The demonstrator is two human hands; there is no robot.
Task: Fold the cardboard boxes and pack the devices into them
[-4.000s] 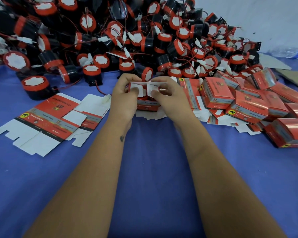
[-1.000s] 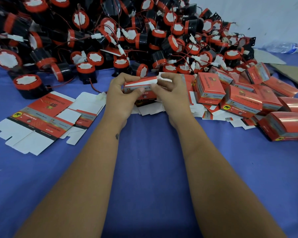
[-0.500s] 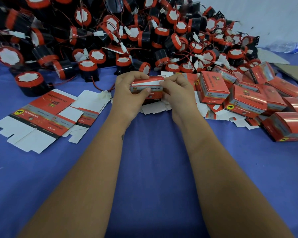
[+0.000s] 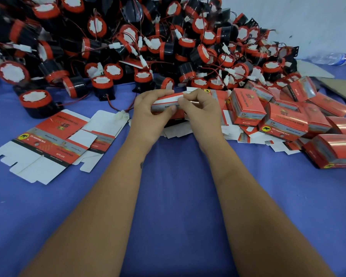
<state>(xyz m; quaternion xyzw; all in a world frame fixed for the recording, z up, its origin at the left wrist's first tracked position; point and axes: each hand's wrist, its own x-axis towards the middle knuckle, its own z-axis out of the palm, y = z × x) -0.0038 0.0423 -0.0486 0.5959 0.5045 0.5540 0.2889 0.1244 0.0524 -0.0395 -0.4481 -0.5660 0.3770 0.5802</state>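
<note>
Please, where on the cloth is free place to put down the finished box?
Bare blue cloth lies near the person, between the flat unfolded red-and-white cartons on the left and the folded red boxes on the right. The far side is crowded: the heap of black-and-red round devices.

Soft, even light fills the scene, moderately bright, with no single source in view. Shadows are faint: only weak, diffuse ones lie under the forearms on the blue tabletop [image 4: 178, 196]. The glossy folded boxes [image 4: 332, 148] at the right edge catch pale streaks of glare. The pile of devices [image 4: 128, 47] is smeared with motion blur, worst toward the upper left. Wide-angle distortion bends the edges, and the plastic bottle [image 4: 334, 57] far right looks soft.
</note>
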